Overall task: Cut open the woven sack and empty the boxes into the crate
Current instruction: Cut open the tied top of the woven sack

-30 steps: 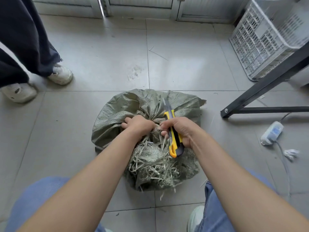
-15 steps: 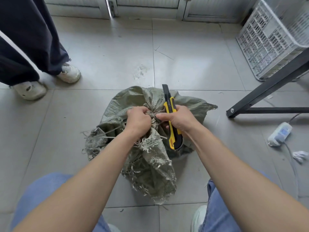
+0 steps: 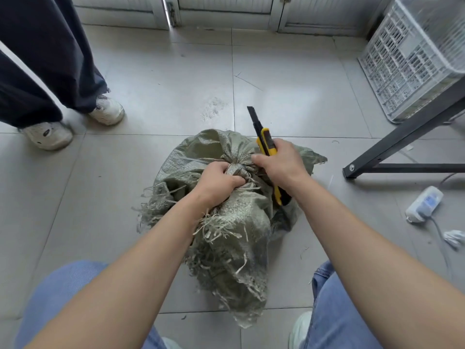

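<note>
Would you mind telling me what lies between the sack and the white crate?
In the head view, only bare floor tile lies between the sack and the crate.

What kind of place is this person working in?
Probably a storeroom or workshop entrance, not a home. The floor is plain grey tile, a white plastic crate stands by metal-framed doors, and a black steel frame leg crosses the right side.

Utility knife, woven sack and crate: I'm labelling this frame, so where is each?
utility knife point(image 3: 267, 143), head view, on the yellow handle above the fist.
woven sack point(image 3: 241, 217), head view, on the bunched fabric.
crate point(image 3: 402, 61), head view, on its lattice side wall.
</note>
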A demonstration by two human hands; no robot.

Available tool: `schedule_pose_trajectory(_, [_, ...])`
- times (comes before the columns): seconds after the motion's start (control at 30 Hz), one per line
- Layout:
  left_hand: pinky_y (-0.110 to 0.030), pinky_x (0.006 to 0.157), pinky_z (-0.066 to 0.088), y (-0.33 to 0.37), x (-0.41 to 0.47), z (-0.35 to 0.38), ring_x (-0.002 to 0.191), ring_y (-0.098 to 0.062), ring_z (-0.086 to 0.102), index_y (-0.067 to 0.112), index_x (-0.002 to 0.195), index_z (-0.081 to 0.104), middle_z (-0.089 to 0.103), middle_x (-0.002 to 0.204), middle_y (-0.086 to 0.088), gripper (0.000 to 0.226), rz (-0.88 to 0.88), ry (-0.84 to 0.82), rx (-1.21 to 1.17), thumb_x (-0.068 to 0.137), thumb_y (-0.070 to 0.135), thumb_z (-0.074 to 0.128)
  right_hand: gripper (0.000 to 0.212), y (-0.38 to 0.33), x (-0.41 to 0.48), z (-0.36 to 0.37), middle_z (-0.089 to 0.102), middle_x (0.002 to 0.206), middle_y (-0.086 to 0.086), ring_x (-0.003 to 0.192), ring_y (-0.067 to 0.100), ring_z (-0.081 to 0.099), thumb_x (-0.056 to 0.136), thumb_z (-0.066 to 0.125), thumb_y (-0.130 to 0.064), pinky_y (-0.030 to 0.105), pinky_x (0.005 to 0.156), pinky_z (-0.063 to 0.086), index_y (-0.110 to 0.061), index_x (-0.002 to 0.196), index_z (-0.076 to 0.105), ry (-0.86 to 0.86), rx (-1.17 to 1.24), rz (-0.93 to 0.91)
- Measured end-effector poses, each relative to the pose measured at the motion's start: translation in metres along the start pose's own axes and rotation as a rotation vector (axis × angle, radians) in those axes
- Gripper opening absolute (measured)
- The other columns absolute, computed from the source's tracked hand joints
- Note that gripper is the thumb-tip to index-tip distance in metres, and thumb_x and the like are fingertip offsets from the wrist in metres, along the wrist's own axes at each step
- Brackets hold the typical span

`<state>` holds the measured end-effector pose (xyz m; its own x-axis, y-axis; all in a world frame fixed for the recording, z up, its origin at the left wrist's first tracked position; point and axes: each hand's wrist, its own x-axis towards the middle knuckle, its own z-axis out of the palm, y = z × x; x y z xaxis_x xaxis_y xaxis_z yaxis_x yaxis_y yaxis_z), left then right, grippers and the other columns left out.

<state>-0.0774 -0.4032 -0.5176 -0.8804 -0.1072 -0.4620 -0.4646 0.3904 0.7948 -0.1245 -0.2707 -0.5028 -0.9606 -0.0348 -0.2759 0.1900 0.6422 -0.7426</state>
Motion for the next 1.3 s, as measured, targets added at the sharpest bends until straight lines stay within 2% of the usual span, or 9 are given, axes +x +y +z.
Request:
schedule_pose_trajectory(0.1, [-0.025,0.063,0.044,-0.001,0.003,0.003,0.060,-0.015,0.057,0.009,0.082,0.065,0.063,0.070,-0.006,0.004,0.004,0.004,-0.168,0.081,0.008,0.069,0.031,-0.015,-0.011,-0.015,0.053,0.074,0.003,0.076,0.026,0.049,0.091,0.053,-0.042,0.034,0.059,0.033,-0.013,0.081,0.054,0.017,-0.168,-0.069])
schedule_pose_trajectory(0.2, [-0.011,0.043,0.038,0.004,0.004,0.009,0.037,0.006,0.049,0.008,0.086,0.064,0.058,0.062,0.002,0.006,0.030,0.032,-0.267,0.083,0.004,0.067,0.036,-0.017,-0.025,-0.027,0.047,0.066,0.002,0.072,0.025,0.046,0.093,0.050,-0.043,0.033,0.052,0.029,-0.015,0.071,0.047,-0.063,-0.306,-0.100])
schedule_pose_trajectory(0.37, [-0.011,0.045,0.038,0.007,0.007,0.015,0.041,0.008,0.050,0.007,0.091,0.068,0.059,0.064,0.003,0.011,0.068,0.065,-0.321,0.082,0.000,0.066,0.028,-0.010,-0.049,-0.041,0.054,0.090,0.003,0.086,0.025,0.051,0.089,0.056,-0.045,0.031,0.067,0.032,-0.018,0.090,0.049,-0.150,-0.455,-0.107])
schedule_pose_trajectory(0.47, [-0.006,0.045,0.039,0.009,0.008,0.016,0.060,-0.004,0.055,0.004,0.098,0.070,0.065,0.080,-0.004,0.020,0.074,0.070,-0.302,0.082,-0.004,0.062,0.028,-0.007,-0.054,-0.043,0.054,0.092,0.004,0.087,0.025,0.049,0.087,0.058,-0.045,0.030,0.068,0.032,-0.020,0.091,0.047,-0.171,-0.545,-0.108])
schedule_pose_trajectory(0.63, [-0.005,0.045,0.038,0.009,0.007,0.020,0.059,-0.002,0.055,0.003,0.098,0.070,0.065,0.079,-0.002,0.022,0.076,0.109,-0.307,0.080,-0.007,0.061,0.027,-0.007,-0.056,-0.043,0.063,0.103,0.010,0.098,0.032,0.057,0.085,0.059,-0.044,0.032,0.070,0.037,-0.020,0.087,0.046,-0.144,-0.599,-0.101])
schedule_pose_trajectory(0.83, [-0.012,0.038,0.028,0.011,0.008,0.022,0.034,0.000,0.039,0.002,0.094,0.069,0.051,0.059,0.001,0.017,0.056,0.116,-0.271,0.081,-0.004,0.060,0.028,-0.009,-0.062,-0.037,0.063,0.113,0.014,0.106,0.036,0.057,0.088,0.056,-0.043,0.033,0.071,0.036,-0.019,0.093,0.042,-0.087,-0.630,-0.055])
schedule_pose_trajectory(1.07, [-0.028,0.055,0.033,0.014,0.007,0.029,0.062,-0.014,0.043,0.006,0.089,0.070,0.060,0.072,-0.006,0.012,0.076,0.162,-0.272,0.078,0.001,0.067,0.030,-0.017,-0.067,-0.036,0.062,0.117,0.014,0.110,0.037,0.056,0.090,0.054,-0.041,0.034,0.074,0.034,-0.014,0.102,0.053,-0.073,-0.604,0.023])
schedule_pose_trajectory(1.2, [-0.015,0.047,0.033,0.015,0.008,0.030,0.058,-0.009,0.042,0.003,0.091,0.069,0.059,0.072,-0.003,0.013,0.108,0.184,-0.210,0.078,0.001,0.066,0.023,-0.022,-0.066,-0.036,0.063,0.114,0.014,0.107,0.036,0.057,0.089,0.054,-0.038,0.032,0.072,0.035,-0.017,0.089,0.046,-0.070,-0.589,0.052])
schedule_pose_trajectory(1.3, [-0.027,0.051,0.029,0.017,0.010,0.027,0.058,-0.015,0.035,-0.005,0.086,0.066,0.048,0.064,-0.004,0.013,0.113,0.183,-0.175,0.078,0.005,0.066,0.022,-0.022,-0.071,-0.034,0.063,0.113,0.013,0.106,0.036,0.058,0.091,0.054,-0.034,0.033,0.069,0.033,-0.017,0.097,0.041,0.028,-0.709,-0.025])
